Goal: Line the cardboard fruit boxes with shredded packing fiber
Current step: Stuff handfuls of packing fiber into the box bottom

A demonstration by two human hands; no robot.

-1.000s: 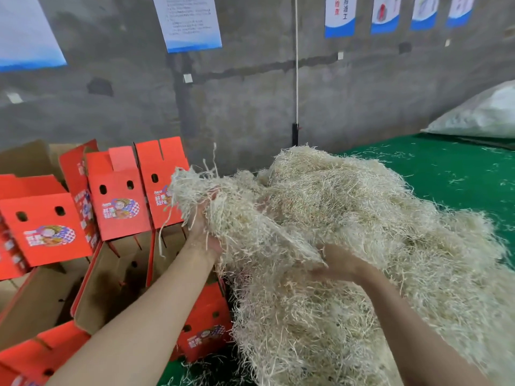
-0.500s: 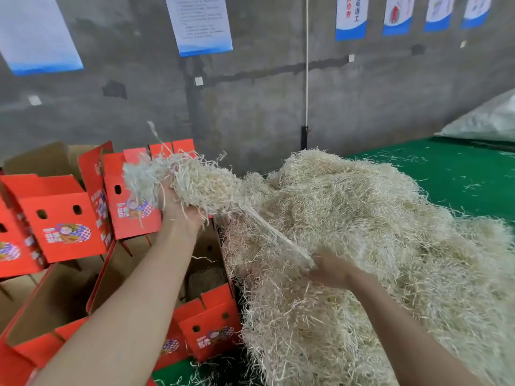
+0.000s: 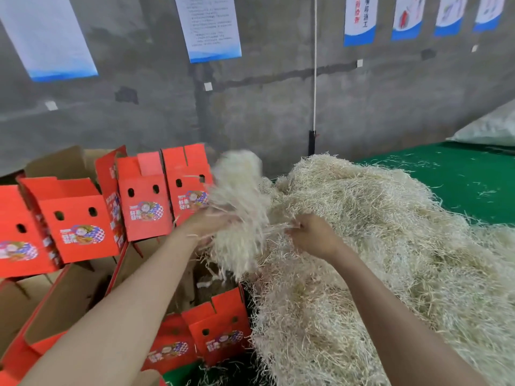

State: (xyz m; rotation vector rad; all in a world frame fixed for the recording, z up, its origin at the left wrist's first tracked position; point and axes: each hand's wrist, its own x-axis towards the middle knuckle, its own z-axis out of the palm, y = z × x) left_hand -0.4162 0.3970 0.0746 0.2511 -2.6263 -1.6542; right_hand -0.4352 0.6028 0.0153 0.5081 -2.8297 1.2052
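Fiber clump partly hides red boxes beside heap.

Clump of fiber, a second ago still joined to the heap, now hangs free and motion-blurred above the open box. The left hand gripping it has come lower and nearer the right hand, which has lifted off the heap and pinches the clump's trailing strands.
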